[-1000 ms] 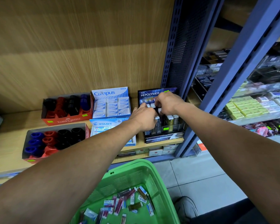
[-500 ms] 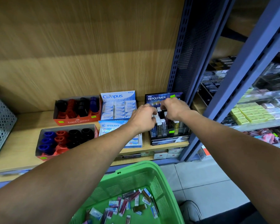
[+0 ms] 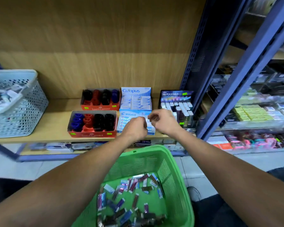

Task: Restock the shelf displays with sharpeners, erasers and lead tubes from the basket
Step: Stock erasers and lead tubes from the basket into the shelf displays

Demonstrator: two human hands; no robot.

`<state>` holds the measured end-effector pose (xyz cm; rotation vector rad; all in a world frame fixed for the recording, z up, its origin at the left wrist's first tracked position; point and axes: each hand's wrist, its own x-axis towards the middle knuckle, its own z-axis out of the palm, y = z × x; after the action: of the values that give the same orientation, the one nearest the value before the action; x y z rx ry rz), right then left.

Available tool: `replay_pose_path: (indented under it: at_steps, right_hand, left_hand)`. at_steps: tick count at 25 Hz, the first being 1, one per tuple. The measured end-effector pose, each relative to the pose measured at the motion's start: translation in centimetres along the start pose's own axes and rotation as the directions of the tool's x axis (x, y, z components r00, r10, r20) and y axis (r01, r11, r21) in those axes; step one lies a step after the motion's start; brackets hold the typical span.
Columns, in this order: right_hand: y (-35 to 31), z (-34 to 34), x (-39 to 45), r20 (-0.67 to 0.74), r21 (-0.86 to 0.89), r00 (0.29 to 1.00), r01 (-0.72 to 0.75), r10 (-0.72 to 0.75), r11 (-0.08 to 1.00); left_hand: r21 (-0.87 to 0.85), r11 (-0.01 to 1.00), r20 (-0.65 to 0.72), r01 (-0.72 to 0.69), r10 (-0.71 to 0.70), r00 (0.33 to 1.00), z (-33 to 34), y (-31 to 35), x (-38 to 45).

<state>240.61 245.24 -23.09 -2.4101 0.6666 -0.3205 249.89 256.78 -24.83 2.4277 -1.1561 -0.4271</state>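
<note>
Head view shows our left hand (image 3: 135,127) and right hand (image 3: 162,121) side by side in the air between the wooden shelf (image 3: 52,126) and the green plastic basket (image 3: 147,163) below; both have their fingers curled inward, and whether either pinches something small we cannot tell through the blur; nothing shows plainly in them.

We judge the main risk to be at the black Hi-Polymer lead-tube display (image 3: 176,104) at the right end of the shelf, hard against the blue steel upright (image 3: 193,63); its white-capped tubes stand tightly packed, so pushing another in at an angle could tip its neighbours or knock some off the front edge; a loose grip over the floor could also drop a tube outside the basket; the mixed heap of small lead tubes and erasers (image 3: 129,199) in the basket invites grabbing the wrong item.

Counted: two red cardboard trays of sharpeners, the rear tray (image 3: 100,99) showing four across in black, red, black and blue, the front tray (image 3: 92,124) holding blue, red and black ones we cannot number exactly; two blue-and-white eraser boxes, the Campus box (image 3: 136,98) behind and the Pilot box (image 3: 134,122) in front, partly hidden by our hands; one lead-tube display; one green basket; one pale grey perforated basket (image 3: 15,104) at the shelf's left.
</note>
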Motion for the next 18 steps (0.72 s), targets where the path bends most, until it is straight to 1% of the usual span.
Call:
replay_pose_path:
  at_steps: [2, 4, 6, 8, 12, 14, 16, 18]
  right_hand:
    - [-0.9, 3.5, -3.2, 0.085, 0.035, 0.996, 0.014, -0.017, 0.999]
    - [-1.3, 6.1, -5.5, 0.159, 0.033, 0.987, -0.003, -0.003, 0.999]
    - [-0.8, 8.4, -7.2, 0.281, -0.056, 0.960, 0.003, 0.013, 0.998]
    - [0.2, 10.4, -8.2, 0.390, -0.178, 0.916, -0.019, 0.089, 0.984]
    - [3.0, 14.6, -10.2, 0.476, -0.327, 0.839, -0.110, 0.264, 0.939]
    - [4.2, 16.5, -10.8, 0.517, -0.384, 0.796, -0.112, 0.314, 0.917]
    - [5.5, 18.2, -11.4, 0.519, -0.423, 0.779, -0.123, 0.352, 0.898]
    - [6.7, 19.9, -12.0, 0.509, -0.443, 0.778, -0.129, 0.367, 0.887]
  left_hand:
    - [-0.013, 1.000, 0.026, -0.003, 0.003, 1.000, 0.7, -2.0, -3.4]
    - [-0.033, 0.999, 0.092, -0.028, 0.031, 0.995, 1.8, -4.0, -6.5]
    - [-0.008, 1.000, 0.221, -0.019, 0.020, 0.975, 3.5, -5.9, -9.0]
    - [0.070, 0.998, 0.352, -0.001, -0.024, 0.936, 5.3, -7.5, -10.2]
    - [0.185, 0.982, 0.471, 0.041, -0.125, 0.873, 8.7, -10.2, -11.3]
    - [0.202, 0.977, 0.499, 0.060, -0.156, 0.852, 10.3, -11.4, -11.5]
    - [0.193, 0.975, 0.507, 0.111, -0.196, 0.839, 11.7, -12.3, -11.6]
    - [0.191, 0.969, 0.499, 0.158, -0.234, 0.835, 13.0, -13.1, -11.6]
